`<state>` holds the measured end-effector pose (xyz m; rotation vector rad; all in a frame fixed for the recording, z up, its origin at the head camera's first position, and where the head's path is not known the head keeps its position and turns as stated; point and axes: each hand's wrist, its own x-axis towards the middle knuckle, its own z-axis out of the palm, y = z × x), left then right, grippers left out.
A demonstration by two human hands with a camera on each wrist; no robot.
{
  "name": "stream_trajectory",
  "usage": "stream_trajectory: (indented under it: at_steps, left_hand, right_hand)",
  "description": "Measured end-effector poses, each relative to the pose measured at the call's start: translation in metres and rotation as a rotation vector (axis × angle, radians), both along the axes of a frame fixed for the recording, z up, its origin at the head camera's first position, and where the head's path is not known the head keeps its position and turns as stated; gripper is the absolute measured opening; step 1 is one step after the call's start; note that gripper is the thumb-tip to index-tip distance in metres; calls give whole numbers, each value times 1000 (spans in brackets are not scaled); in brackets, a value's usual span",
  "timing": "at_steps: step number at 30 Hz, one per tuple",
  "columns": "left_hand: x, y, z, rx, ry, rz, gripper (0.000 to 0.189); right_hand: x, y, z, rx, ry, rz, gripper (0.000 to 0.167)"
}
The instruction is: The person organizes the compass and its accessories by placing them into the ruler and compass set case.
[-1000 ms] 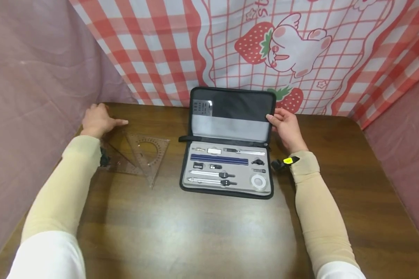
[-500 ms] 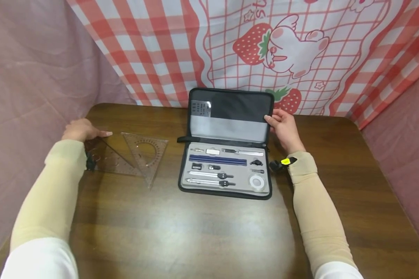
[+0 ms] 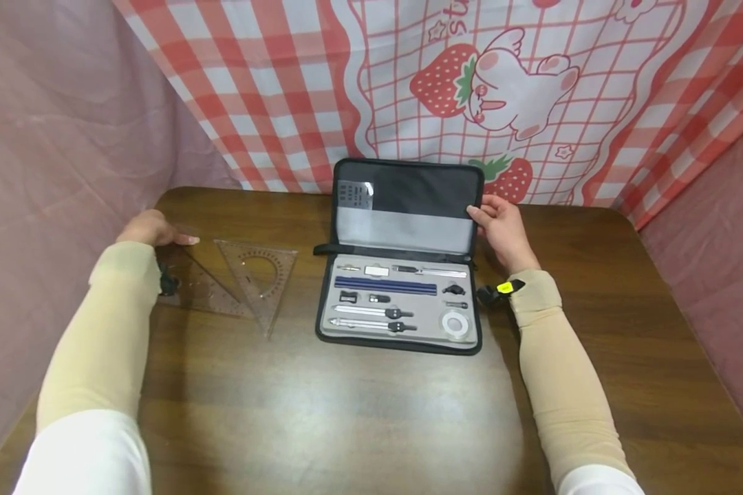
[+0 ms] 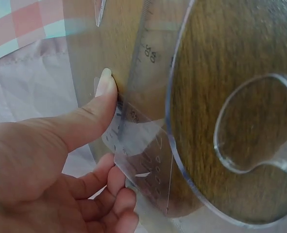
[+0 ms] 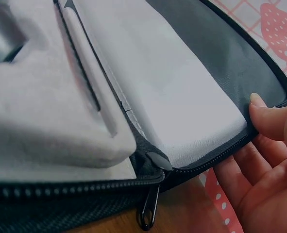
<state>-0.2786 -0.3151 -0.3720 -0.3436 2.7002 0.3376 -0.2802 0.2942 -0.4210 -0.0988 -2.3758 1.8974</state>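
Note:
At the table's far left, my left hand (image 3: 147, 228) pinches the edge of a clear plastic set square (image 3: 207, 295). In the left wrist view, the thumb lies on one side of the clear plastic (image 4: 145, 160) and curled fingers on the other; overlapping transparent edges blur its outline. A second clear set square (image 3: 270, 302) with a round protractor cutout lies to its right. My right hand (image 3: 504, 230) grips the right edge of the raised lid (image 3: 408, 230) of a black zip case, thumb inside and fingers behind, as the lid (image 5: 196, 141) shows in the right wrist view.
The case's grey tray (image 3: 430, 333) holds two compasses (image 3: 371, 326), blue pencils (image 3: 386, 284), a white eraser (image 3: 376, 271), a sharpener (image 3: 348, 296) and a tape-like white ring (image 3: 446, 323). A checked cloth (image 3: 272, 82) hangs behind the table (image 3: 322, 412).
My left hand has moved left and a little nearer to me, then shifted slightly right. My right hand keeps its hold on the case lid.

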Motion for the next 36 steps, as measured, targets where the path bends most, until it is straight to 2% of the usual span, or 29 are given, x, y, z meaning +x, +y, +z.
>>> stream_trajectory:
  at_steps: [6, 15, 22, 27, 31, 36]
  left_hand:
    - [2, 2, 0, 12, 38, -9, 95]
    - [0, 1, -2, 16, 133, -4, 89]
    - [-5, 3, -9, 23, 293, -55, 54]
    - [-4, 7, -7, 68, 350, -83, 44]
    - [-7, 24, -1, 144, 452, -120, 35]
    - [-8, 68, 11, 290, 619, -202, 35]
  right_hand:
    - [0, 1, -1, 26, -4, -5, 34]
    - [-1, 1, 0, 22, 11, -5, 31]
    - [-2, 2, 0, 11, 22, -3, 28]
    - [-1, 1, 0, 33, 8, 2, 33]
    - [-1, 1, 0, 49, 0, 9, 35]
    - [-1, 1, -1, 47, 0, 5, 34]
